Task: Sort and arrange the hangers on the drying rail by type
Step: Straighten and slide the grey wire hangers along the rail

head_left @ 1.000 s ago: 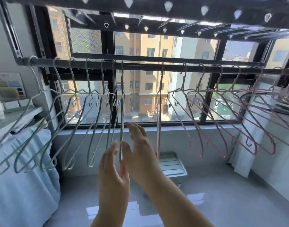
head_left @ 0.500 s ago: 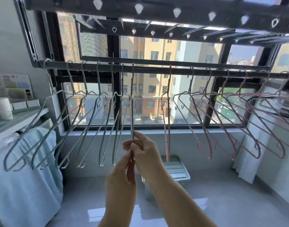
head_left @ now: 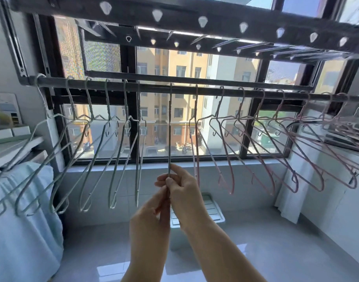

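Observation:
A dark drying rail (head_left: 154,88) runs across the window. Several pale green hangers (head_left: 87,159) hang on its left part, and several pink hangers (head_left: 256,151) hang on its right part. Between the two groups one green hanger (head_left: 169,129) hangs edge-on from the rail. My right hand (head_left: 182,194) pinches its lower end. My left hand (head_left: 152,224) is just below, fingers pressed on the same hanger's bottom edge.
A second rack with white clips (head_left: 203,21) hangs overhead. Light blue cloth (head_left: 22,220) drapes over something at the left. A white step stool (head_left: 211,210) stands on the glossy floor under the window. A white cloth (head_left: 290,190) hangs at the right wall.
Both hands went from open beside the green hanger to closed on its lower end, and the hanger now hangs apart from the green group, further right along the rail.

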### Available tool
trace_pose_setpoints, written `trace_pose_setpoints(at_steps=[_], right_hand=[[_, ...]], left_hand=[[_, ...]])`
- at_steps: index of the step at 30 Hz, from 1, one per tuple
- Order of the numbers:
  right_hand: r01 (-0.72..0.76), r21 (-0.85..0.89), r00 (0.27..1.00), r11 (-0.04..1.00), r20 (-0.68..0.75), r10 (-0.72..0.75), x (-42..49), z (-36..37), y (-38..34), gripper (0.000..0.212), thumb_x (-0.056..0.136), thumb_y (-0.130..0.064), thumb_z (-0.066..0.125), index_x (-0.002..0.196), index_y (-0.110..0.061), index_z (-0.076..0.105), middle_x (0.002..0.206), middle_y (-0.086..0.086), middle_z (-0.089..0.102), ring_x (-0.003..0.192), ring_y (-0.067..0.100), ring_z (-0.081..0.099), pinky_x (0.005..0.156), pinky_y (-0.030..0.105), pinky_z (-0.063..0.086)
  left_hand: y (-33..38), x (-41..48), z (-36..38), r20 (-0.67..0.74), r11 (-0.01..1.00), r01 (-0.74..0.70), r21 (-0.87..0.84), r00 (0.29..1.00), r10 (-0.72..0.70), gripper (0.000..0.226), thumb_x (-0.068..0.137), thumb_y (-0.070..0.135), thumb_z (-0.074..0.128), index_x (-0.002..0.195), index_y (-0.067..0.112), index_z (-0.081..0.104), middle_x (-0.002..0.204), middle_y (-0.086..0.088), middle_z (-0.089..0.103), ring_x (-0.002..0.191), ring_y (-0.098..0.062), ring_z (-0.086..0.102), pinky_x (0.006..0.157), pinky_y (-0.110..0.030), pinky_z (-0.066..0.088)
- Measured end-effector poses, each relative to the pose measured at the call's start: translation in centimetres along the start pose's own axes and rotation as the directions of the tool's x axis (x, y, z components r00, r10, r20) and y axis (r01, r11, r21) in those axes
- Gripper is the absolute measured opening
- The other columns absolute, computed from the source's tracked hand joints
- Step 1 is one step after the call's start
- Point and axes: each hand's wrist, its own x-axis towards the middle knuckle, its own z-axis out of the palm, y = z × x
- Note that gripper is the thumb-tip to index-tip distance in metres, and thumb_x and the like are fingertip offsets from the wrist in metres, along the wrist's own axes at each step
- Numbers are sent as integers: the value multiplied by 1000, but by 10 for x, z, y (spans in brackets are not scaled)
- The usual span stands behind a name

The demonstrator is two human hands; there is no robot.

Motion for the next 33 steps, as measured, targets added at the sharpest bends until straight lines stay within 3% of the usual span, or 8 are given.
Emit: trace_pose_setpoints(at_steps=[8,16,20,23,26,30,33], right_hand=[[-18,38,999,999,-32,19,-2,0,-1,43,94,6,34,132,-11,40,82,3,60,77,9,61,82,28,51],[-26,1,1000,1000,-5,26,1,-8,0,40,95,3,34,130,-13,42,83,2,60,76,11,59,85,33,52],[-31,-12,999,999,21,32,2,-10,0,40,95,2,33,131,-15,41,88,3,60,76,10,60,79,28,53],[-34,-32,999,999,39,35,2,-15,-1,39,96,1,33,130,-15,42,93,4,60,80,13,60,78,27,55],[-25,-107,999,994,31,28,2,-17,-2,41,96,-1,34,134,-15,39,97,5,59,86,18,60,89,38,53],[-14,-140,999,990,30,19,5,-21,-1,46,94,1,36,136,-18,40,90,3,58,83,19,58,88,38,50],[9,-202,999,979,32,-2,7,-21,0,46,93,-2,39,136,-20,41,83,-4,60,83,18,59,89,40,51]], left_hand=[[5,-1,-2,20,999,-47,22,999,47,29,78,9,66,98,29,70,73,38,57,72,22,56,62,6,36],[9,-3,4,6,998,-57,28,998,57,27,78,8,66,91,32,70,64,37,61,67,15,60,58,2,41],[15,-3,6,-10,996,-46,73,999,47,26,77,5,65,85,29,69,66,47,55,65,18,57,53,2,38],[24,-6,9,-27,996,-45,75,999,47,38,76,3,64,77,40,62,69,47,56,65,19,57,53,3,36],[27,-8,14,-41,996,-32,88,999,35,38,76,3,63,80,41,62,73,43,59,66,16,58,55,3,37],[28,-11,15,-32,997,27,68,999,-25,40,78,6,63,79,46,61,71,27,66,68,11,62,62,-8,47],[29,-11,13,-37,993,47,111,998,-43,27,78,9,64,85,35,65,72,27,65,71,13,60,62,0,42]])
